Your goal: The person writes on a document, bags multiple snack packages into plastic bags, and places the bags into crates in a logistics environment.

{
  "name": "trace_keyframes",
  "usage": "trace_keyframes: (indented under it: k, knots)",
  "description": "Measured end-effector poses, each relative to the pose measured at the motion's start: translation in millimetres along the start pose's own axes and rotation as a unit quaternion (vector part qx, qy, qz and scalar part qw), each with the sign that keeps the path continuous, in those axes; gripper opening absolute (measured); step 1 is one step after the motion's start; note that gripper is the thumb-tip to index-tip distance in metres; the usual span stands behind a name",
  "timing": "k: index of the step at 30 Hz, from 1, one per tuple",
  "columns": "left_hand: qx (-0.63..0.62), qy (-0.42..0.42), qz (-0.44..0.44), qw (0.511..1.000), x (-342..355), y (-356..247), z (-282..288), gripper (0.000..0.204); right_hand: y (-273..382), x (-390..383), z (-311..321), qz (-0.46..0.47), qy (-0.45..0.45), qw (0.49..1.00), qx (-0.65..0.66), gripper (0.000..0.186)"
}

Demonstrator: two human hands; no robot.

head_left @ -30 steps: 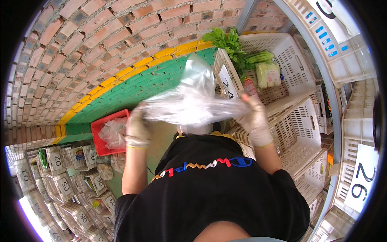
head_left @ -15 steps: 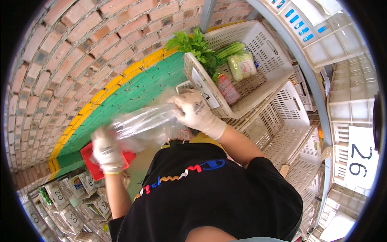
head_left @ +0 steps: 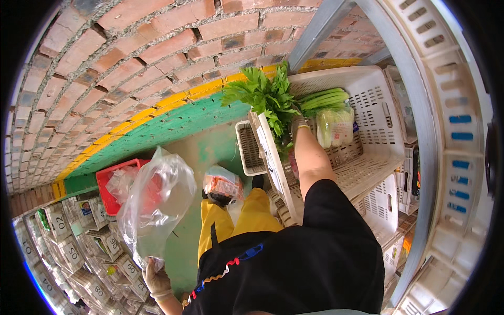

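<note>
Since half a second ago, both hands parted: the left hand (head_left: pixel 155 277) dropped low, its grip closed on the neck of the clear plastic bag (head_left: pixel 157 202), which hangs open above it. The right hand (head_left: pixel 299 126) reached into the white crate (head_left: pixel 378 126), among the leafy greens (head_left: pixel 265 97); whether its grip is closed I cannot tell. It seems a picking step; next, the greens must come to the bag mouth.

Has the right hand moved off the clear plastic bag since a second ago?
Yes. The right hand has left the clear plastic bag and reached into the white crate, by the celery.
</note>
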State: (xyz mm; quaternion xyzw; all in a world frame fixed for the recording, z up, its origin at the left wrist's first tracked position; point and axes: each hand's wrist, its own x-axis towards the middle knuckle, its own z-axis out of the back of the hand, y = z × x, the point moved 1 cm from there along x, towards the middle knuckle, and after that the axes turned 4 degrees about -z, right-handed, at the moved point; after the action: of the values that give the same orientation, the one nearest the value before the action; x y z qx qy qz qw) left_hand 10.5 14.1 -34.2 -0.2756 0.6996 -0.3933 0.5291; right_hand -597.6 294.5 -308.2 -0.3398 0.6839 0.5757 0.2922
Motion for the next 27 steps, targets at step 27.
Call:
trace_keyframes:
  k: [27]
  knots:
    - [0.095,0.608,-0.09,0.783,135,-132,-126,0.048,-144,-541,-63,0.149,0.292,0.775,-0.54,0.09]
